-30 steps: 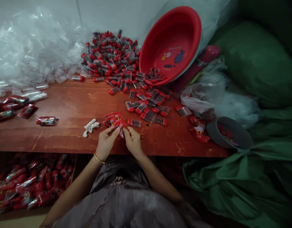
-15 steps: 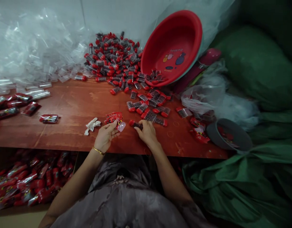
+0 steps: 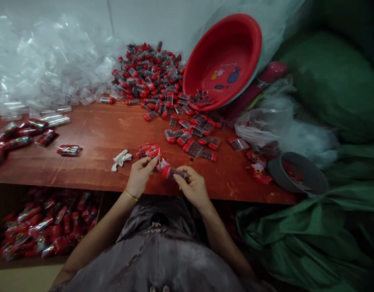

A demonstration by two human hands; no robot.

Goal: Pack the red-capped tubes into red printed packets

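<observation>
Near the table's front edge, my left hand [image 3: 140, 176] pinches a small red and clear wrapper [image 3: 161, 163] between thumb and fingers. My right hand [image 3: 193, 187] is closed on a red-capped clear bottle with dark contents [image 3: 174, 173], its cap pointing left. The bottle's cap end meets the wrapper; whether it is inside is too small to tell. Behind my left hand lie flat red wrappers [image 3: 148, 150]. A crumpled white piece [image 3: 121, 159] rests left of them. Several similar bottles [image 3: 193, 147] lie just beyond my right hand.
A big heap of bottles [image 3: 150, 77] stands at the back, beside a tilted red basin [image 3: 223, 61]. Clear plastic pieces [image 3: 53, 65] pile up at the back left. A grey bowl [image 3: 296, 174] sits right; a box of red packets [image 3: 44, 227] is below left.
My right hand has brought the bottle left and nearer to me, up against the wrapper in my left hand. The whole view has shifted slightly.
</observation>
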